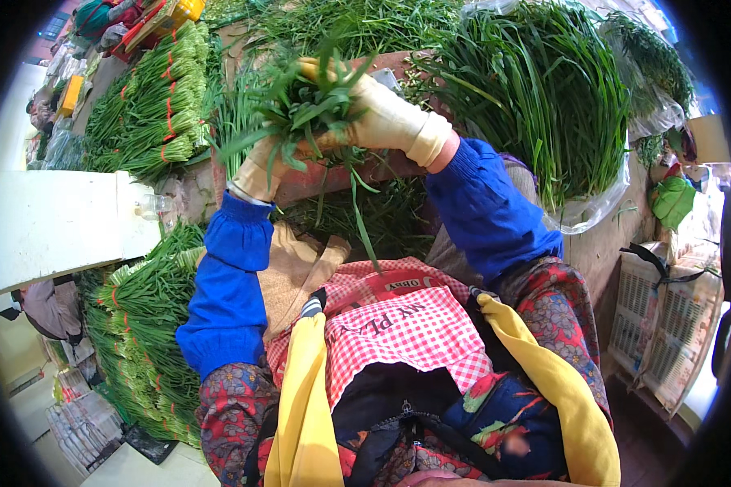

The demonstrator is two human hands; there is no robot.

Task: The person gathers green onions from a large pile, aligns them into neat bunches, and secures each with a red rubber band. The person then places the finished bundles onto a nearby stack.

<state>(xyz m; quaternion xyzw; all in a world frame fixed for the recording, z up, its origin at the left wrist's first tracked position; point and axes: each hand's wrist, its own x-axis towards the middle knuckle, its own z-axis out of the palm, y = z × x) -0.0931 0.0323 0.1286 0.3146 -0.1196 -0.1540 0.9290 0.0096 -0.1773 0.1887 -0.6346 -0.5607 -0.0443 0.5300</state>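
A loose bunch of long green leaves [310, 103], probably Chinese chives, is between my two gloved hands above a low reddish board [304, 190]. My left hand [261, 165], in a pale glove, grips it from below on the left, its fingers partly hidden by leaves. From the right, my right hand [387, 115] wraps around the same bunch; its glove is cream with a yellowish fingertip area. Some leaves are blurred, and a few long blades [360, 225] hang down towards my red checked apron [402, 322]. Blue sleeve covers [231, 274] reach over both forearms.
Right of my hands lies a big pile of loose chives [530, 97] on clear plastic. Tied chive bundles with red bands are stacked at upper left [152, 109] and lower left [146, 347]. A white table [55, 225] juts in from the left; plastic crates [664, 322] stand right.
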